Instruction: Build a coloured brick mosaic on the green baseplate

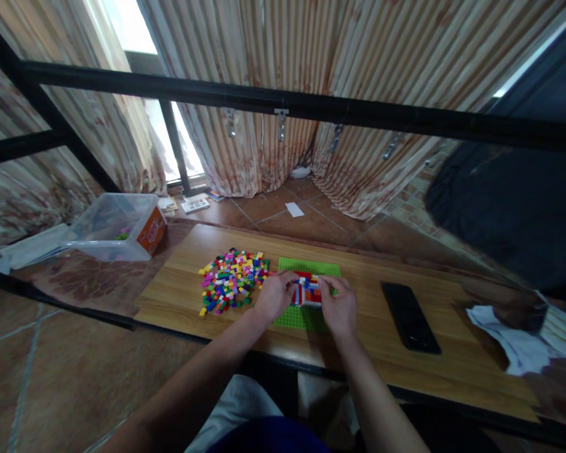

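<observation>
A small block of joined toy bricks (308,293), mostly red, blue and white, sits over a green studded baseplate (296,319). My left hand (276,294) grips its left side, with thumb and fingers bent at the upper left corner. From the opposite side my right hand (339,307) holds the right edge, fingers curled in. My hands hide parts of both side edges, and any single small brick between the fingertips is too small to make out. Just left of my left hand lies a heap of loose coloured bricks (231,280).
The wooden table (170,302) carries a black phone (410,316) on the right, with crumpled white paper (509,340) beyond it. A clear plastic bin (108,223) stands past the left end. A black metal bar (264,94) crosses in front of striped curtains (245,44).
</observation>
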`<state>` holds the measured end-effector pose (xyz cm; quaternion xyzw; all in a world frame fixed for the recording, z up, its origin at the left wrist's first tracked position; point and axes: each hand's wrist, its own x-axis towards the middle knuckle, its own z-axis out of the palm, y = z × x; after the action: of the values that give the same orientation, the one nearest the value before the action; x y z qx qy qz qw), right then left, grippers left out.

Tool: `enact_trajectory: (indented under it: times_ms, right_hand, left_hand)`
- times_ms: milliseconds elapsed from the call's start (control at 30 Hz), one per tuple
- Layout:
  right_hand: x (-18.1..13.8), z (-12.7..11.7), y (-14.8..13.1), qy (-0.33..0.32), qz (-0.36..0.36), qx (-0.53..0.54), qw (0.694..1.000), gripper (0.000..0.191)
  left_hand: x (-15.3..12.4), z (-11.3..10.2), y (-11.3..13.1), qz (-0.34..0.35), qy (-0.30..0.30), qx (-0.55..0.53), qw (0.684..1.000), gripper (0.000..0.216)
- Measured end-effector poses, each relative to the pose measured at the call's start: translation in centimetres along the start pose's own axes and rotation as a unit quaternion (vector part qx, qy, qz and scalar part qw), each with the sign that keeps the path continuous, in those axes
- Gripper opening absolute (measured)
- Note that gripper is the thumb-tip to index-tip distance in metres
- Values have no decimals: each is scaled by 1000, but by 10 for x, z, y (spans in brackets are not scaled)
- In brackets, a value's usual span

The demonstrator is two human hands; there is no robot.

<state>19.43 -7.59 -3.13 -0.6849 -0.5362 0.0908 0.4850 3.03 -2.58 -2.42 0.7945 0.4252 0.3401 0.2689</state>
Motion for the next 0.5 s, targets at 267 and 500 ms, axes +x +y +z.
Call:
enact_trajectory:
  times_ms: [267, 500]
  right_hand:
    - [11, 28, 9, -2, 57, -22, 998, 38]
    - [10, 35, 16, -22, 100, -26, 994, 42]
  left_hand:
    - [-2, 3, -3, 37, -2, 19, 999, 23]
    - [1, 3, -4, 49, -41, 63, 996, 25]
